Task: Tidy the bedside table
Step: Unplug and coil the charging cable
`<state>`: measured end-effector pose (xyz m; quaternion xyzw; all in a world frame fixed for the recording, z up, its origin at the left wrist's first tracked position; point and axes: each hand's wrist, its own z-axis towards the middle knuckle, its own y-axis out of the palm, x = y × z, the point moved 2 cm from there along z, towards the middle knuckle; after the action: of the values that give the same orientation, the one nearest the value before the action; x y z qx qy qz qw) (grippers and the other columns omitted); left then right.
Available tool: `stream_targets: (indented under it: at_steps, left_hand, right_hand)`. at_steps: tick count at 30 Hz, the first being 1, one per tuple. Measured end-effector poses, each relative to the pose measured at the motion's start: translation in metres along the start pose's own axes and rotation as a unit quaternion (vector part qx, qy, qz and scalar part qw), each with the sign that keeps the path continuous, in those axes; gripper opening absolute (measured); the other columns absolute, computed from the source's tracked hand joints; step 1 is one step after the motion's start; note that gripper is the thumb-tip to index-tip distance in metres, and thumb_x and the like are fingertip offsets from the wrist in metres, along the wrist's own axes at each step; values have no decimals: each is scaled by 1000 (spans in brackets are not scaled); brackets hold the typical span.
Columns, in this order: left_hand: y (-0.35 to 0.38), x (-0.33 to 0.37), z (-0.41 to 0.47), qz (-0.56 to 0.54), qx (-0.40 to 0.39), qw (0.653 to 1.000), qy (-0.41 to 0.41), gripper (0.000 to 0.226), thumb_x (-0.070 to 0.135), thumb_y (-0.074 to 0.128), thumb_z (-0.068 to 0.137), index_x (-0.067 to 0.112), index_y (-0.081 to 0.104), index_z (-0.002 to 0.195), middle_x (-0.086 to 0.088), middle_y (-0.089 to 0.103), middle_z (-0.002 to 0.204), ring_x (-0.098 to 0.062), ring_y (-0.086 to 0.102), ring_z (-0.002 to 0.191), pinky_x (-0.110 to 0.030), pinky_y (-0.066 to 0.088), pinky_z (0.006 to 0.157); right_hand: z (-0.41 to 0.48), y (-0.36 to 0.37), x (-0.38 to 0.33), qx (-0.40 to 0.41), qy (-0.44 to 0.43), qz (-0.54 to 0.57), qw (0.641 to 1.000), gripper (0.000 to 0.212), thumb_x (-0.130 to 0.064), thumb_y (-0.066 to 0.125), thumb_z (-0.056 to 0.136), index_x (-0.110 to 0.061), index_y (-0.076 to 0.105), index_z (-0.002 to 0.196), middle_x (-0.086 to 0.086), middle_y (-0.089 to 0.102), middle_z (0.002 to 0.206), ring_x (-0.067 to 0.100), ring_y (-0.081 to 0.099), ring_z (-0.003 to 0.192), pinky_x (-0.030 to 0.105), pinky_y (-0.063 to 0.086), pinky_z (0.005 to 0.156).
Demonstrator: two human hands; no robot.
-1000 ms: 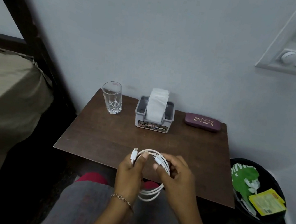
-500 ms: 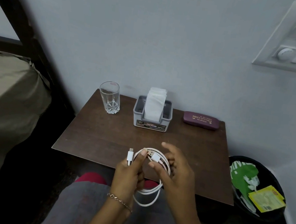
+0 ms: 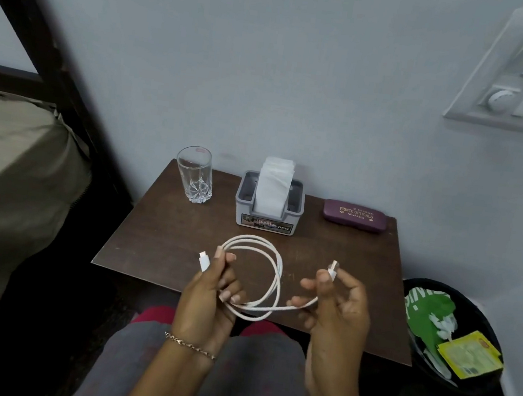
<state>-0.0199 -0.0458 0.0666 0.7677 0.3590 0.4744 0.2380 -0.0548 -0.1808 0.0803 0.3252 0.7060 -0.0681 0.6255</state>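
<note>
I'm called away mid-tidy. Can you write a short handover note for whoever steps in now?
Hands: left hand grips the loops of the white cable near one plug; right hand pinches the other plug.
It is held above the front edge of the table.
Done: glass, tissue holder and spectacle case stand lined up along the wall.
Probably left: finish coiling the cable and set it down.

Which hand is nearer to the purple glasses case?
Right. The right hand is almost directly in front of the purple glasses case; the left hand is farther away, nearer the drinking glass.
</note>
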Motion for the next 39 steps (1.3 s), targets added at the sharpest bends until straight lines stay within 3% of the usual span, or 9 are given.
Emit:
stream_targets:
  at_steps: [6, 11, 16, 20, 24, 26, 29, 35, 39]
  left_hand:
    - [5, -1, -6, -151, -95, 983, -32, 28, 31, 41, 89, 16, 51, 68, 8, 30, 44, -5, 28, 29, -11, 23, 31]
    - [3, 2, -9, 19, -118, 985, -123, 26, 31, 46, 87, 15, 51, 68, 8, 24, 45, 0, 21, 28, -11, 14, 27]
    - [-2, 4, -6, 216, -54, 969, -109, 27, 27, 46, 92, 14, 49, 68, 9, 23, 43, 1, 16, 29, -8, 12, 29]
    - [-3, 3, -2, 304, -12, 950, -72, 30, 26, 43, 95, 12, 46, 68, 11, 25, 38, 1, 17, 27, -7, 13, 31]
    - [1, -4, -5, 370, -17, 928, -39, 31, 25, 43, 95, 13, 45, 66, 11, 25, 36, 0, 18, 28, -9, 15, 32]
    - [4, -7, -10, 359, -35, 931, -53, 33, 26, 43, 95, 15, 43, 63, 11, 26, 38, 0, 19, 30, -11, 16, 31]
    - [7, -2, -10, 278, -78, 952, -105, 27, 28, 49, 89, 15, 46, 66, 10, 26, 43, 0, 17, 33, -10, 14, 30]
    - [7, 6, -9, 153, -148, 959, -187, 35, 40, 49, 83, 9, 63, 81, 6, 25, 52, -2, 22, 36, -13, 22, 32]
    - [5, 5, -12, 123, -147, 969, -155, 27, 29, 44, 83, 7, 59, 89, -1, 51, 64, -8, 44, 46, -21, 47, 48]
  right_hand:
    - [9, -8, 17, -33, 166, 35, 985, 16, -19, 61, 86, -15, 66, 101, -2, 63, 72, 4, 57, 49, 19, 50, 51]
    - [3, 2, 22, -218, 191, -67, 955, 26, -4, 54, 88, -18, 76, 89, -1, 74, 91, 10, 62, 84, 27, 48, 80]
    - [4, -8, 11, -308, 205, -55, 927, 25, -10, 65, 75, -12, 73, 99, 7, 72, 97, 14, 63, 87, 27, 50, 80]
    - [3, -11, 8, -305, 272, 36, 912, 39, -13, 57, 75, -10, 65, 113, 15, 71, 98, 14, 66, 80, 26, 54, 72]
    - [-1, -3, 9, -265, 179, -16, 948, 53, -7, 64, 74, -21, 49, 123, 10, 73, 85, 10, 67, 75, 22, 53, 72]
    - [-3, 3, 4, -257, 140, 6, 956, 53, -7, 67, 75, -21, 49, 122, 9, 72, 82, 11, 65, 71, 20, 54, 70]
    - [0, 2, 2, -241, 151, 85, 955, 70, -31, 87, 55, -17, 58, 118, 6, 70, 82, 12, 64, 70, 23, 55, 67]
    - [3, 0, 1, -204, 98, -31, 974, 23, -24, 60, 80, -18, 65, 101, -1, 65, 68, 10, 62, 64, 22, 53, 63]
    - [2, 4, 2, -151, 61, -54, 985, 15, -16, 54, 90, -20, 62, 101, -4, 62, 66, 8, 58, 55, 22, 51, 53]
